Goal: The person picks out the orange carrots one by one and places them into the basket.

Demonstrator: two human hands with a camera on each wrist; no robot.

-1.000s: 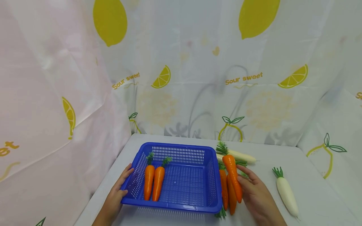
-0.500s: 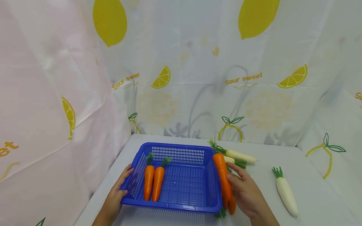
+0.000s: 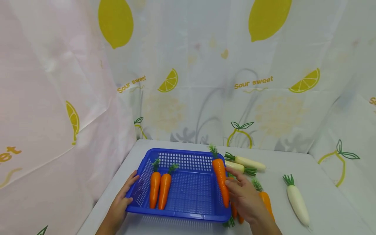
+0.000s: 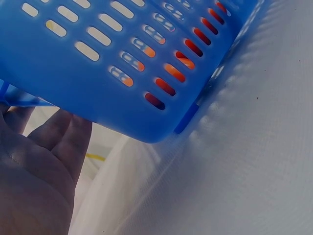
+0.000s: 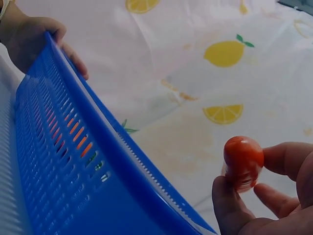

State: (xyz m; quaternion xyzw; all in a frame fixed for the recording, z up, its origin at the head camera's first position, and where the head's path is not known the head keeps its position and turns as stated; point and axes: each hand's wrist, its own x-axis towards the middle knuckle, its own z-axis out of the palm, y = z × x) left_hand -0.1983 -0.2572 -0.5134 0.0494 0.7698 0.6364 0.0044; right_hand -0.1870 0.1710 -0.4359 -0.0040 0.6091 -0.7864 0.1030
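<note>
My left hand (image 3: 117, 205) grips the left rim of a blue plastic basket (image 3: 179, 213), fingertips hooked over its edge. Inside at the left, two orange carrots (image 3: 165, 192) with green tops lie side by side. My right hand (image 3: 245, 195) pinches another carrot (image 3: 221, 181) between thumb and fingers. That carrot overlaps the basket's right rim in the head view, its leafy top pointing away from me. In the right wrist view its rounded end (image 5: 243, 159) shows between thumb and fingers, above rim height. The left wrist view shows the basket's slotted side (image 4: 98, 63) and the left fingers under its rim.
Right of the basket, more carrots (image 3: 234, 210) lie partly hidden under my right hand, and one carrot (image 3: 266, 202) lies beyond it. Two white radishes (image 3: 249, 163) lie crossed behind; another radish (image 3: 298, 204) is far right. A lemon-print curtain (image 3: 188, 98) encloses the table.
My right hand has carried the carrot left, from over the carrots beside the basket to over its right rim. A carrot at the right has come into view. The left hand stays put.
</note>
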